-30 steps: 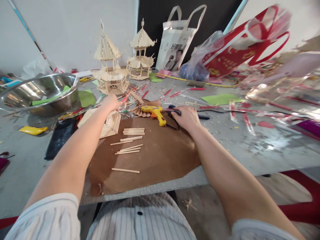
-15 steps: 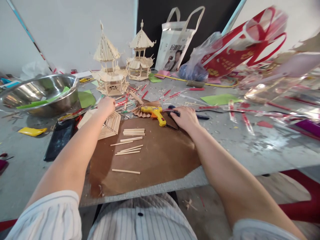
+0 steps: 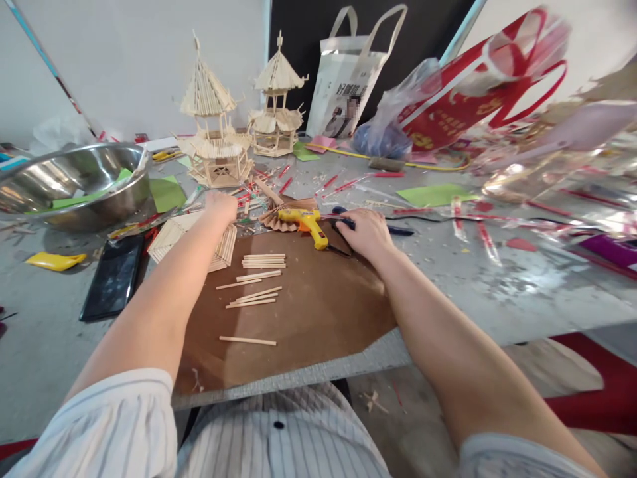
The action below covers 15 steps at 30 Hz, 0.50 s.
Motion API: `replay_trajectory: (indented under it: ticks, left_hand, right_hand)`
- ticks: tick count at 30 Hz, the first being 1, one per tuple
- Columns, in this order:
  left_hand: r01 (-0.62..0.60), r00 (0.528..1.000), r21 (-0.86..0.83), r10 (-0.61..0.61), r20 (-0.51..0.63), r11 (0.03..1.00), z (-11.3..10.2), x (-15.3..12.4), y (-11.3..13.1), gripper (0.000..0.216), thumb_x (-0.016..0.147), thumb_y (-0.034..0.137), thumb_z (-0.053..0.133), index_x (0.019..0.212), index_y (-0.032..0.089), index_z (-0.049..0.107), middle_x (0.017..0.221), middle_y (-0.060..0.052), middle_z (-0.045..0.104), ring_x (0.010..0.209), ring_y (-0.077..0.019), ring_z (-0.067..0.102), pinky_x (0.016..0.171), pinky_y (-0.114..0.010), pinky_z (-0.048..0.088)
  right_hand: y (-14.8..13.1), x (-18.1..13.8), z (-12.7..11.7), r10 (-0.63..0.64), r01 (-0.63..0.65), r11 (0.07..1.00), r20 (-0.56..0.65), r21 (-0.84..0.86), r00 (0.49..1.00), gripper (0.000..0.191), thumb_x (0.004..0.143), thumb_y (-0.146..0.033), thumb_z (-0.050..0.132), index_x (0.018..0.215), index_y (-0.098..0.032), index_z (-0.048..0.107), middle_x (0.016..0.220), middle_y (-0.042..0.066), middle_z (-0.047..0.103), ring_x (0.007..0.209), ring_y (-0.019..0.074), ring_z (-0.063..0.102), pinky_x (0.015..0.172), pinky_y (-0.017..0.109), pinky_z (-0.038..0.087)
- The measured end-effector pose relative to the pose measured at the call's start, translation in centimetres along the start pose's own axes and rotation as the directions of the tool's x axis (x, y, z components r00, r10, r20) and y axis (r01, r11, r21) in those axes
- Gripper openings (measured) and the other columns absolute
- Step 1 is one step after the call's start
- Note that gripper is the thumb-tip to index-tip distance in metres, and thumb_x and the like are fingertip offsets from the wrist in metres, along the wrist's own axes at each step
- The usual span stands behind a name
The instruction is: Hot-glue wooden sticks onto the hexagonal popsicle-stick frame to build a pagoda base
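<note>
My left hand (image 3: 221, 207) is curled, fingers pointing down into loose bits beyond a hexagonal panel of wooden sticks (image 3: 166, 240); the fingertips are hidden. My right hand (image 3: 369, 232) lies on the table, its fingers bent over a dark blue-handled tool (image 3: 401, 231), whose kind I cannot make out under the hand. Just left of that hand lies a yellow glue gun (image 3: 313, 229) on its side, its nozzle toward the hand. Several short wooden sticks (image 3: 263, 261) lie in small groups on a brown sheet (image 3: 318, 312), with a single stick (image 3: 247, 340) nearer me.
Two stick pagodas (image 3: 219, 156) stand at the back. A steel bowl (image 3: 99, 206), a black phone (image 3: 112, 279) and a yellow-handled item (image 3: 56, 261) are at left. Bags (image 3: 338, 93), green paper (image 3: 438, 194) and red-and-clear wrappers (image 3: 490, 242) fill the back and right. A black cable (image 3: 428, 220) runs rightward.
My left hand has shifted slightly right, over the far side of the hexagonal panel. My right hand stays on the blue-handled tool. The whole view has moved a little.
</note>
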<state>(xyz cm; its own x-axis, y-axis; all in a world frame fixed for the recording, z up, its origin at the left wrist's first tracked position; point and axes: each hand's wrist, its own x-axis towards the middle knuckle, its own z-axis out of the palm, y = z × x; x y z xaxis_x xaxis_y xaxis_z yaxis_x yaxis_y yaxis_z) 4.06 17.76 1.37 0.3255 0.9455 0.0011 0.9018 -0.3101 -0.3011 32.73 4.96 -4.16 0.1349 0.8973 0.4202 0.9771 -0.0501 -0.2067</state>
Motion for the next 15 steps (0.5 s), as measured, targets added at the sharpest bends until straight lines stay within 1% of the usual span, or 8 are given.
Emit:
replay_trajectory:
  ticks: [5, 8, 12, 15]
  left_hand:
    - [-0.045, 0.998, 0.036, 0.046, -0.040, 0.998, -0.8, -0.1, 0.0, 0.034, 0.071, 0.014, 0.051, 0.101, 0.008, 0.066, 0.098, -0.018, 0.065, 0.103, -0.0299, 0.054, 0.090, -0.041, 0.032]
    - [-0.066, 0.995, 0.048, 0.069, -0.078, 0.997, -1.9, -0.9, -0.4, 0.034, 0.075, 0.009, 0.044, 0.102, 0.006, 0.065, 0.099, -0.020, 0.064, 0.104, -0.0307, 0.054, 0.089, -0.041, 0.034]
    - [-0.053, 0.997, 0.012, 0.054, -0.054, 0.999, -3.8, -2.8, -2.1, 0.035, 0.074, 0.008, 0.045, 0.104, 0.007, 0.064, 0.104, -0.020, 0.061, 0.104, -0.0336, 0.053, 0.085, -0.043, 0.039]
    - [-0.003, 0.999, -0.028, 0.002, -0.035, 1.000, -4.6, -4.9, -3.9, 0.030, 0.074, 0.013, 0.048, 0.099, 0.010, 0.065, 0.105, -0.019, 0.060, 0.101, -0.0344, 0.054, 0.082, -0.044, 0.041]
  right_hand:
    - [0.0, 0.0, 0.1, -0.011, 0.011, 1.000, -0.004, -0.003, 1.000, 0.033, 0.081, -0.034, 0.043, 0.101, -0.019, 0.064, 0.110, 0.008, 0.063, 0.106, 0.0254, 0.052, 0.093, 0.043, 0.032]
    - [0.1, 0.0, 0.1, -0.014, 0.014, 1.000, -0.012, 0.003, 1.000, 0.033, 0.081, -0.034, 0.043, 0.100, -0.019, 0.065, 0.108, 0.008, 0.064, 0.106, 0.0255, 0.052, 0.093, 0.043, 0.033]
    - [0.1, 0.1, 0.0, -0.016, 0.016, 1.000, -0.013, 0.005, 1.000, 0.034, 0.080, -0.034, 0.044, 0.100, -0.017, 0.065, 0.107, 0.010, 0.064, 0.107, 0.0263, 0.052, 0.093, 0.043, 0.034]
    - [0.1, 0.1, -0.1, -0.022, 0.023, 1.000, -0.039, 0.014, 0.999, 0.033, 0.080, -0.033, 0.045, 0.099, -0.016, 0.065, 0.106, 0.010, 0.065, 0.106, 0.0267, 0.053, 0.092, 0.043, 0.035]
